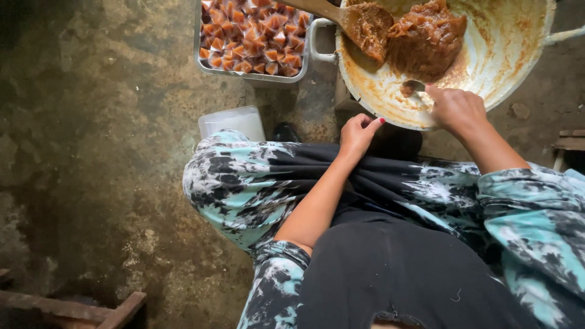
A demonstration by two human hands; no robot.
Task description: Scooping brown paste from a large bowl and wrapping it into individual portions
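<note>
A big cream-coloured pan [506, 55] smeared with orange-brown residue holds a lump of sticky brown paste [426, 39] and a wooden spatula [341, 15] coated with the same paste. My right hand [457, 109] rests on the pan's near rim, its fingers curled around what looks like a small metal spoon [414, 86]; the grip is partly hidden. My left hand [358, 133] hovers just below the rim over my lap, fingers loosely curled, with nothing visible in it.
A metal tray [198, 58] behind the pan on the left is filled with several small wrapped brown sweets [253, 36]. A translucent plastic container [234, 122] stands by my left knee. Rough stained concrete floor spreads left; wooden pieces [119, 312] lie at bottom left.
</note>
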